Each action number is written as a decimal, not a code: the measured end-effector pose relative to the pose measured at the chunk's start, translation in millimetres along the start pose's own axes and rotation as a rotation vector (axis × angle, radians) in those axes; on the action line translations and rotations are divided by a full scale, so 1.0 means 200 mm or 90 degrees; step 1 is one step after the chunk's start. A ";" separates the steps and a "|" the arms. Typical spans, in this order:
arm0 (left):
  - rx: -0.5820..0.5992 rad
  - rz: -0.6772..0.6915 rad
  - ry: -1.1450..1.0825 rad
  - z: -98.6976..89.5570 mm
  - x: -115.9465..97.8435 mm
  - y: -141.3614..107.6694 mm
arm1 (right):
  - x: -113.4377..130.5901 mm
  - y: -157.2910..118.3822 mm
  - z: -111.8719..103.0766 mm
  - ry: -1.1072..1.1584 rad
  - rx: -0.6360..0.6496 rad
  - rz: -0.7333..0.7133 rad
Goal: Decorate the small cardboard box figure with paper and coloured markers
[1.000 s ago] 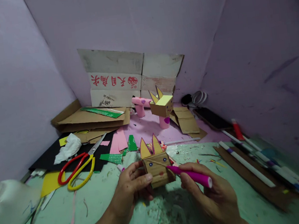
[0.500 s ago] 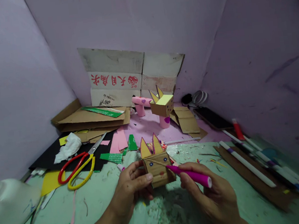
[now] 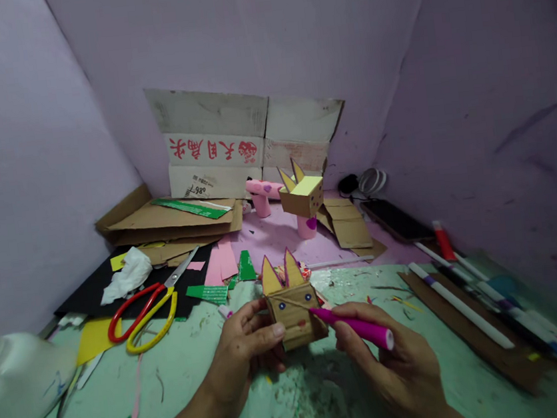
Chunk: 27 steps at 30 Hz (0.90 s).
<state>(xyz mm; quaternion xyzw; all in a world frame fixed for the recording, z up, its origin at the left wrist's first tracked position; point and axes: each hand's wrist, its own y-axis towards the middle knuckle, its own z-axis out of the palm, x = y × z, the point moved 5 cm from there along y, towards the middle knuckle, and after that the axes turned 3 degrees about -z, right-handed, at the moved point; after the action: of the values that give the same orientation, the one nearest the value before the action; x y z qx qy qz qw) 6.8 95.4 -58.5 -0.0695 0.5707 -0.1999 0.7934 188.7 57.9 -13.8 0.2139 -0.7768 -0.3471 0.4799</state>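
1. Closest in, the bare right hand (image 3: 395,350) has thumb and fingers clamped around a slim, tapered magenta plastic marker (image 3: 357,329). Compared with half a second back, it's basically parked in the same pose.
2. Just past that, the bare left hand (image 3: 241,347) grips the left edge of a small brown cardboard box with two pointed yellow ears (image 3: 291,316). The thumb's on the front and the fingers wrap behind, same hold as a moment ago. The box is between the two hands, ears up, tilted slightly.
3. Marker tip's right at the box front, beside the reddish spot. Can't tell if it's actually touching. No obvious new mark over the last second either, so I'd guess this is slow detail work or a pause, not a long stroke.
4. Farther out on the pale green painted surface (image 3: 193,386), metal scissors with one red and one yellow looped handle (image 3: 170,288) lie open, well apart from both hands.
5. Way back, a similar yellow-topped brown cardboard box with pointed ears (image 3: 300,203) sits up on a pink cylinder (image 3: 307,228). Nothing's shifted there, so all the action is up front.
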 end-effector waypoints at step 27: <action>0.016 -0.005 0.012 0.00 0.01 0.00 | -0.02 -0.02 -0.02 -0.020 -0.038 0.041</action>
<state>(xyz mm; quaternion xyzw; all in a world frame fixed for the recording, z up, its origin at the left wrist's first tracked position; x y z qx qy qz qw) 6.6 94.8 -60.5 -0.0600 0.5751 -0.2104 0.7883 193.4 56.2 -17.6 0.1691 -0.7798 -0.3579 0.4850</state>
